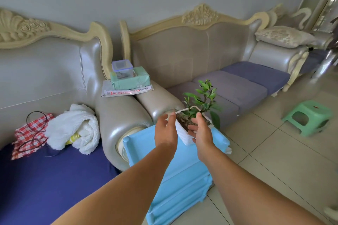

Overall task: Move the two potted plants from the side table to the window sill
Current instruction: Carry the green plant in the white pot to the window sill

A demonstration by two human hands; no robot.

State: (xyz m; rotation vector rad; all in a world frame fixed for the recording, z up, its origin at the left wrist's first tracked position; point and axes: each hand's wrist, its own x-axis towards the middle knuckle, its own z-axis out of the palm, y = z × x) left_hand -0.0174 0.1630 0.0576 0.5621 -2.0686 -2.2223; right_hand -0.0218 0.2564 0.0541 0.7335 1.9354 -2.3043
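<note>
Potted plant (198,104) sits right there on the light blue side table (146,144), leafy green stems rising out of a white pot (182,134) packed with brown soil. Both bare arms reach in from below. Left hand (165,129) is at the pot's left wall, fingers spread and loosely curved, their tips level with the rim, palm facing the pot; whether it is actually touching, hard to call from here. Right hand (200,131) comes in on the near right side, fingers apart, thumb up by the rim and the other fingertips lying against or just over the soil edge. Neither hand is clamped on the pot; it rests between the two open palms. Beyond the fingertips, a cream leather sofa (201,51) with purple seat cushions runs along the wall. Past the left hand's knuckles, a green tissue pack (130,78) sits on the sofa arm. Well out beyond the right hand, a green plastic stool (309,117) stands on the tiled floor.
</note>
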